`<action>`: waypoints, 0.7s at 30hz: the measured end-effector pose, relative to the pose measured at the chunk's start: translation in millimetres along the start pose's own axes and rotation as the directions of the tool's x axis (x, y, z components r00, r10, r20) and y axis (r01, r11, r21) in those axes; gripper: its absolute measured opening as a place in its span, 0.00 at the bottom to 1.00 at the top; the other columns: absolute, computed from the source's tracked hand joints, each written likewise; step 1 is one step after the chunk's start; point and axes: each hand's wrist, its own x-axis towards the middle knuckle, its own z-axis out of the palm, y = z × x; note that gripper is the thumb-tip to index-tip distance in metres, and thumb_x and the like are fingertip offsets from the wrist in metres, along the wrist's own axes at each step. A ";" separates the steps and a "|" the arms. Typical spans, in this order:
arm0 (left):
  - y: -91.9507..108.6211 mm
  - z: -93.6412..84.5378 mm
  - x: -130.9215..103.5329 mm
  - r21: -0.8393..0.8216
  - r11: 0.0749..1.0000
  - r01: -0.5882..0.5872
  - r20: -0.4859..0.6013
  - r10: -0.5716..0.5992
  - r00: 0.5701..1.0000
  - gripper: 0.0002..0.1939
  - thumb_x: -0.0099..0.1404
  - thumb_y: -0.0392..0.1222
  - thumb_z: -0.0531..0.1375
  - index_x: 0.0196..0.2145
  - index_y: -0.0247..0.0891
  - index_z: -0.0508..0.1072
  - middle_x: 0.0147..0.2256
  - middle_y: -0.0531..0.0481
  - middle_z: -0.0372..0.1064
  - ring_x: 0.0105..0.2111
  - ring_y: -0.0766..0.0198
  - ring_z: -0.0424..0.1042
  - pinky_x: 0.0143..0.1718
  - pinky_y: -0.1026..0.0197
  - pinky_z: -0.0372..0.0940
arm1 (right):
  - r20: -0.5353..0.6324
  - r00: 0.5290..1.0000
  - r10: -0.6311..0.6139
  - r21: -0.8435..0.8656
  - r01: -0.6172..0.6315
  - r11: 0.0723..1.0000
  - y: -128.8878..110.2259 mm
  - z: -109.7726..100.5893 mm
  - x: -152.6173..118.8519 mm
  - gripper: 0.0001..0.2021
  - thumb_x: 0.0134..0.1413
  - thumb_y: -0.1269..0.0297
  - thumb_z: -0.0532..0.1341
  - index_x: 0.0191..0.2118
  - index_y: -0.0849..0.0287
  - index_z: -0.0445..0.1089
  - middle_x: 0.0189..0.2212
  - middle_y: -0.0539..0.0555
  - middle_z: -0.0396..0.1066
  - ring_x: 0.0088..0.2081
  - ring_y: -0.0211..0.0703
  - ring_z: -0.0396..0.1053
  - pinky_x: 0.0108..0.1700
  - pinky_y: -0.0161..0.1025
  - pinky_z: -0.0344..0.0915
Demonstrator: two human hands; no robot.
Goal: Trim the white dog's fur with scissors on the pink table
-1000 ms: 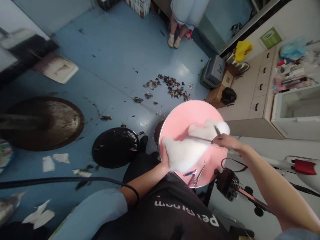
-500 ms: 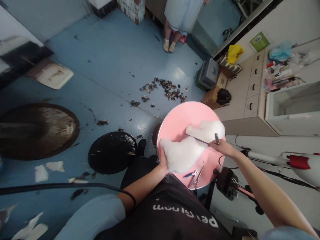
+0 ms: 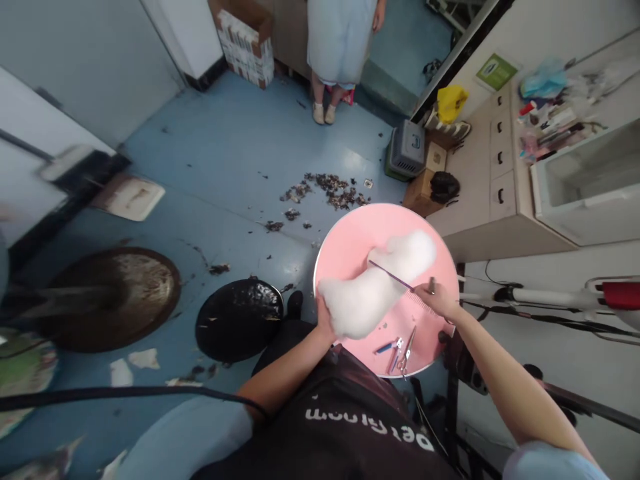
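A small white fluffy dog (image 3: 379,283) stands on a round pink table (image 3: 350,241). My left hand (image 3: 325,321) presses against the dog's rear end and holds it steady. My right hand (image 3: 436,297) grips a long metal comb (image 3: 395,276) whose thin end lies across the dog's back. Scissors (image 3: 407,345) and a blue-handled tool (image 3: 388,347) lie on the table's near edge, below my right hand.
Dark fur clippings (image 3: 330,189) litter the blue floor beyond the table. A black round stool (image 3: 239,320) and a brown round table (image 3: 113,297) stand left. Another person (image 3: 340,40) stands at the back. A pet carrier (image 3: 406,155) and drawers (image 3: 495,173) are at right.
My view has tilted up and back, showing more of the room. My right hand has drawn the comb slightly leftwards along the dog's back. My left hand has stayed on the dog.
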 end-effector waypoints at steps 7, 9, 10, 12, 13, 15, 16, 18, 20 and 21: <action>2.2 -1.8 -0.1 0.047 0.990 -0.131 -0.017 0.131 0.991 0.32 0.72 0.59 0.44 0.56 0.34 0.73 0.41 0.38 0.78 0.50 0.44 0.75 0.54 0.42 0.68 | -0.187 0.982 -0.001 0.311 0.060 0.948 26.9 14.7 -3.5 0.18 0.45 0.46 0.61 0.29 0.59 0.73 0.14 0.43 0.52 0.19 0.35 0.49 0.25 0.38 0.55; 2.5 -1.0 -1.3 0.071 0.989 -0.126 -0.014 0.128 0.992 0.31 0.72 0.59 0.43 0.50 0.35 0.76 0.39 0.39 0.78 0.49 0.45 0.76 0.54 0.43 0.67 | -0.122 0.991 -0.053 0.270 0.084 0.959 34.0 25.6 -6.6 0.17 0.44 0.47 0.63 0.27 0.59 0.73 0.16 0.45 0.57 0.21 0.38 0.55 0.27 0.39 0.58; 2.8 0.3 -2.6 0.073 0.990 -0.120 -0.017 0.122 0.992 0.31 0.72 0.60 0.43 0.47 0.35 0.76 0.37 0.40 0.78 0.48 0.45 0.76 0.55 0.42 0.67 | -0.142 0.988 -0.062 0.297 0.102 0.949 37.3 32.8 -8.8 0.18 0.46 0.45 0.61 0.27 0.58 0.72 0.16 0.46 0.57 0.22 0.38 0.56 0.28 0.39 0.59; 4.3 3.4 -5.6 0.070 0.990 -0.123 -0.026 0.125 0.992 0.30 0.73 0.60 0.43 0.42 0.35 0.76 0.35 0.41 0.76 0.46 0.45 0.76 0.57 0.42 0.65 | -0.268 0.963 -0.015 0.386 0.122 0.914 44.1 50.7 -14.5 0.21 0.52 0.42 0.55 0.29 0.57 0.71 0.16 0.46 0.57 0.22 0.40 0.57 0.28 0.39 0.60; 5.8 4.2 -7.1 0.080 0.988 -0.132 -0.022 0.134 0.991 0.30 0.73 0.60 0.43 0.41 0.35 0.76 0.35 0.41 0.76 0.46 0.47 0.76 0.58 0.43 0.64 | -0.320 0.947 0.020 0.420 0.123 0.899 47.7 61.5 -18.2 0.22 0.53 0.41 0.54 0.29 0.56 0.70 0.17 0.47 0.58 0.23 0.41 0.59 0.29 0.39 0.61; 11.0 1.8 -9.5 0.129 0.982 -0.141 -0.005 0.143 0.990 0.31 0.73 0.61 0.43 0.41 0.35 0.76 0.35 0.40 0.76 0.45 0.49 0.76 0.59 0.46 0.64 | -0.337 0.939 0.060 0.448 0.105 0.888 55.9 87.3 -28.1 0.20 0.52 0.42 0.57 0.27 0.55 0.69 0.19 0.49 0.62 0.26 0.44 0.63 0.29 0.39 0.63; 14.8 -2.4 -10.1 0.160 0.979 -0.129 0.008 0.130 0.992 0.32 0.73 0.62 0.43 0.41 0.34 0.76 0.36 0.40 0.77 0.45 0.51 0.76 0.59 0.47 0.64 | -0.322 0.942 0.092 0.469 0.074 0.880 60.5 102.1 -34.0 0.19 0.51 0.43 0.58 0.26 0.54 0.68 0.19 0.50 0.64 0.27 0.45 0.65 0.29 0.39 0.63; 24.3 -17.1 -9.1 0.224 0.972 -0.077 0.054 0.066 0.996 0.35 0.74 0.63 0.42 0.45 0.31 0.76 0.40 0.40 0.78 0.45 0.51 0.76 0.59 0.48 0.63 | -0.297 0.931 0.211 0.548 -0.014 0.836 70.2 133.9 -46.4 0.18 0.54 0.44 0.57 0.25 0.54 0.65 0.19 0.49 0.63 0.26 0.45 0.65 0.28 0.38 0.64; 35.1 -37.7 -5.2 0.290 0.956 -0.035 0.129 -0.003 0.992 0.35 0.74 0.62 0.43 0.48 0.28 0.76 0.44 0.38 0.78 0.46 0.52 0.76 0.59 0.49 0.63 | -0.270 0.896 0.352 0.634 -0.109 0.766 79.9 164.2 -56.8 0.18 0.59 0.45 0.51 0.27 0.53 0.62 0.17 0.47 0.59 0.23 0.43 0.63 0.25 0.37 0.63; 40.0 -48.1 -2.4 0.326 0.945 -0.040 0.168 -0.017 0.986 0.33 0.74 0.60 0.44 0.48 0.28 0.76 0.44 0.38 0.78 0.45 0.53 0.76 0.58 0.50 0.63 | -0.245 0.883 0.400 0.666 -0.146 0.731 84.5 177.2 -60.4 0.18 0.60 0.46 0.50 0.27 0.53 0.62 0.15 0.46 0.57 0.21 0.43 0.62 0.23 0.37 0.62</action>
